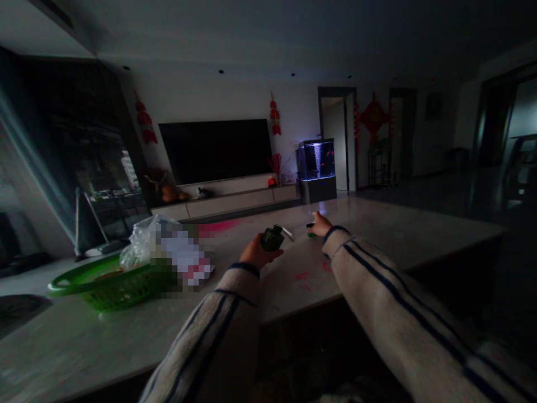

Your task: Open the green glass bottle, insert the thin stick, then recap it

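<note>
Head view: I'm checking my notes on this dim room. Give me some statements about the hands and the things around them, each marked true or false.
1. The left hand grips a small dark green bottle-shaped object. True.
2. The right hand reaches into the green plastic mesh basket. False: it is at a small green cap-like piece on the pale stone tabletop, well away from the basket.
3. The basket stands on the tabletop on the person's left side. True.
4. The wide black television screen shows a bright picture. False: it is dark; the glass fish tank beside it is lit.
</note>
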Motion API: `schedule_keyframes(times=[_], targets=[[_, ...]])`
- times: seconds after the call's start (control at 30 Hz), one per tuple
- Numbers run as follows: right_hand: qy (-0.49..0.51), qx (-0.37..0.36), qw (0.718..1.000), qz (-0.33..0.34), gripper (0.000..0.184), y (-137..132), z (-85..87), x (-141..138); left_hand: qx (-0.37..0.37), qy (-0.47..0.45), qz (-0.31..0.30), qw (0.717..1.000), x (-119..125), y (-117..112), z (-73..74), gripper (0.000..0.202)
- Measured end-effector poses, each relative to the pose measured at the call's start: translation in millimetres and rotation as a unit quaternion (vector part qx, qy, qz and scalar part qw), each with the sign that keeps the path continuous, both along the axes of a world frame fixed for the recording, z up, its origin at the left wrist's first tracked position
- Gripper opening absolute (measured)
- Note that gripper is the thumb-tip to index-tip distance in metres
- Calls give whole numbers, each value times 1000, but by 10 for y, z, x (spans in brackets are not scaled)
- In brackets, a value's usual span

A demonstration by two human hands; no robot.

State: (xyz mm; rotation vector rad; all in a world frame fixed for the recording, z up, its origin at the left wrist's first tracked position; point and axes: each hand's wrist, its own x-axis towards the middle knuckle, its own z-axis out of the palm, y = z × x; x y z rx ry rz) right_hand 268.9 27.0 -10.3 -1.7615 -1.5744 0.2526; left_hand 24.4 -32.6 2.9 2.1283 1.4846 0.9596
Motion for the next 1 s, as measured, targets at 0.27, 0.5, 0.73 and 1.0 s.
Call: schedule_keyframes(times=[0.27,0.5,0.73,1.0], targets=[[-3,-39,999,14,80,0,-26,6,43,33,12,998,-31,16,10,61],[142,85,980,106,67,-121,146,-220,37,23,10,999,-10,-10,12,58],[331,-25,883,332,36,-481,261,-562,22,11,-3,1000,4,-38,40,55],[331,-17,850,409,36,-507,129,-783,35,12,-4,999,-10,51,-35,56]])
